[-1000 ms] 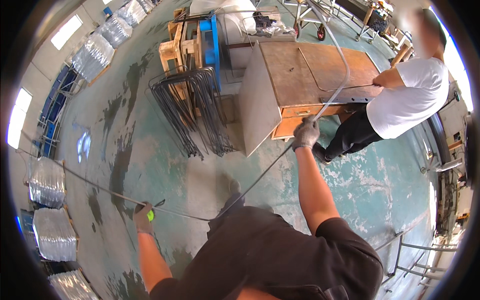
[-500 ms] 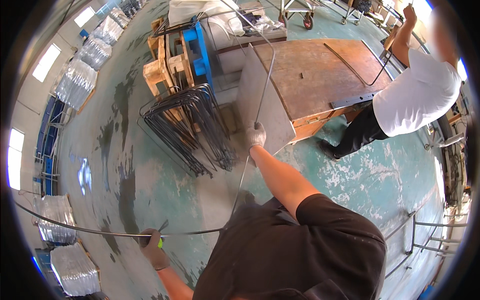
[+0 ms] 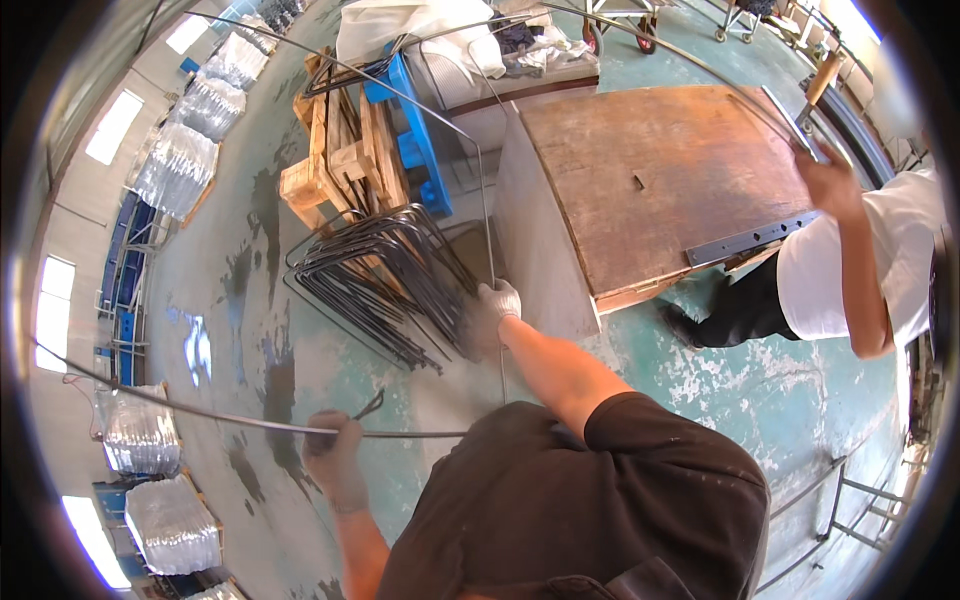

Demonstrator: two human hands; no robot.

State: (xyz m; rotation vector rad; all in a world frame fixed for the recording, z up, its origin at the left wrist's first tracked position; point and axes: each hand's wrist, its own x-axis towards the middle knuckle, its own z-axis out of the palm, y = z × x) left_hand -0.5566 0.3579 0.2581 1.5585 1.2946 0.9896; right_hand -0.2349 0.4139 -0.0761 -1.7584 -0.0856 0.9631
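Observation:
A long thin steel rod (image 3: 200, 412) is bent into a corner. One leg runs from the far left through my gloved left hand (image 3: 335, 450), which is closed around it low at the left. The other leg rises past my gloved right hand (image 3: 490, 312), which grips it just in front of a pile of bent rod frames (image 3: 385, 275) on the green floor. Higher up, that leg curves away to the upper left. A small dark hooked piece (image 3: 370, 405) sticks out beside my left hand.
A workbench with a rusty top (image 3: 660, 180) stands right of the pile. A person in a white shirt (image 3: 850, 270) stands at its far side, one hand raised on another rod. Wooden and blue pallets (image 3: 345, 150), a white sack and wrapped bundles (image 3: 185, 150) lie behind and to the left.
My right hand has carried its leg of the rod down and left, from the bench edge to the pile of frames. My left hand keeps its grip; the co-worker has raised an arm.

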